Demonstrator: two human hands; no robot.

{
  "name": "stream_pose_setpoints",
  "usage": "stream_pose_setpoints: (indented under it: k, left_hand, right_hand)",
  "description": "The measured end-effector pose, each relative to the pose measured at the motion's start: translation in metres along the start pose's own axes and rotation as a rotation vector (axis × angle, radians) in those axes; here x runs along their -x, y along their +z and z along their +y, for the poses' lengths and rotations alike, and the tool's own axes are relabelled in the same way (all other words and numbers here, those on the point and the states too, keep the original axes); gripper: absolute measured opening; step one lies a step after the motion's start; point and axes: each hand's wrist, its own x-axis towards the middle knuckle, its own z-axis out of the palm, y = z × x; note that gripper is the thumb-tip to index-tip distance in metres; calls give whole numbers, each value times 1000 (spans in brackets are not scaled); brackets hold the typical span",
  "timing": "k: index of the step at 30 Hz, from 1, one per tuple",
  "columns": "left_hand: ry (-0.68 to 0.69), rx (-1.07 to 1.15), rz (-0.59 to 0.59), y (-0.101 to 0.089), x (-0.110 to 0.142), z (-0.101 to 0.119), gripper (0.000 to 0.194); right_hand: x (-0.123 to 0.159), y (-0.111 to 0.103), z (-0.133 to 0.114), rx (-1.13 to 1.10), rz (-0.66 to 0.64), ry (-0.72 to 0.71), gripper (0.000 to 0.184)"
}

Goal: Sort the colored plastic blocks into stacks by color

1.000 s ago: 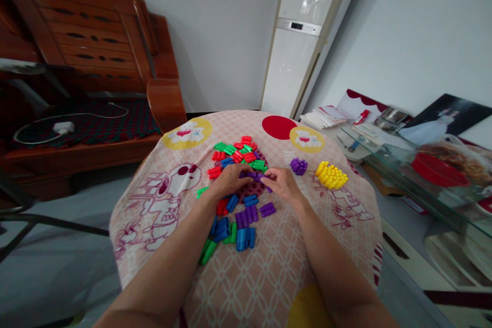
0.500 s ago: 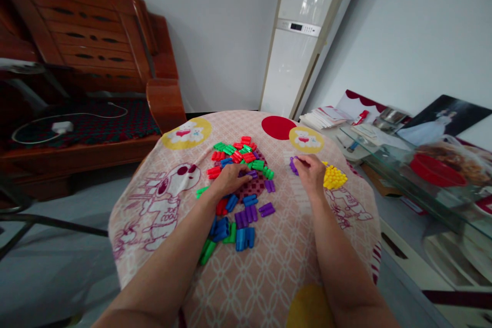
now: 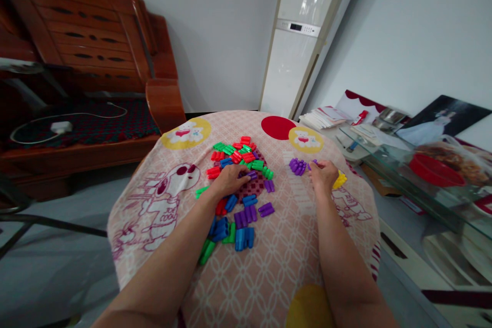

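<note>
A heap of small plastic pegs in red, green, blue and purple [image 3: 238,156] lies on a round table covered with a pink cartoon cloth [image 3: 269,266]. My left hand [image 3: 227,180] rests on the heap, its fingers curled round a purple peg [image 3: 250,175]. My right hand [image 3: 323,174] is closed, with a bit of purple at its fingertips, just right of a small cluster of purple pegs [image 3: 298,166]. It covers most of a yellow peg cluster [image 3: 340,180]. More blue and purple pegs [image 3: 244,225] lie nearer to me.
A wooden bench [image 3: 84,72] with a charger and cable stands at the left. A tall white air conditioner [image 3: 300,46] is behind the table. A glass-topped table [image 3: 415,174] with a red bowl, papers and a framed photo stands at the right.
My right hand left the heap, went right to the purple cluster, then shifted further right over the yellow pegs. My left hand stayed on the heap.
</note>
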Motion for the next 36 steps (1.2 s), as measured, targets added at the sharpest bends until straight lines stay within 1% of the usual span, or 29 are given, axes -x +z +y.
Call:
stream_pose_setpoints:
  k: [4,9,11,14,16,17,19,23,25,27,29,33,36]
  left_hand:
    - [3,0,4,0,0,0,23]
    - [-5,4,13,0,0,0,23]
    - [-6,5,12,0,0,0,24]
    - [3,19,17,-1,0,1,26]
    - [15,43,23,-1,0,1,27]
    - [21,58,26,-1,0,2,27]
    - [33,91,34,-2,0,2,29]
    - [59,157,33,-2,1,3,30]
    - [78,181,28,-2,2,3,29]
    - [90,195,33,-2,2,4,26]
    - [92,207,47,-1,3,5,25]
    - [91,257,59,-1,2,7,24]
    - [84,298,57,0,1,7,22]
  right_hand:
    - [0,5,6,61,-76,-6,23]
    - [3,2,-3,138,-140,-18,29]
    - [5,-2,-8,182,-127,-32,31]
    - [8,-9,-19,223,-44,-72,29]
    - [13,-12,-28,180,-1,-135,28]
    - [16,-11,-33,136,-6,-180,28]
    - [26,-8,-45,23,-86,-300,28]
    - [60,5,-73,-196,-418,-596,24]
    - [77,12,-85,-254,-564,-718,27]
    - [89,17,-91,-260,-669,-787,28]
    - [95,20,-93,-231,-724,-789,25]
    - [92,20,-91,-182,-740,-705,16]
    - [88,16,-90,-200,-830,-651,19]
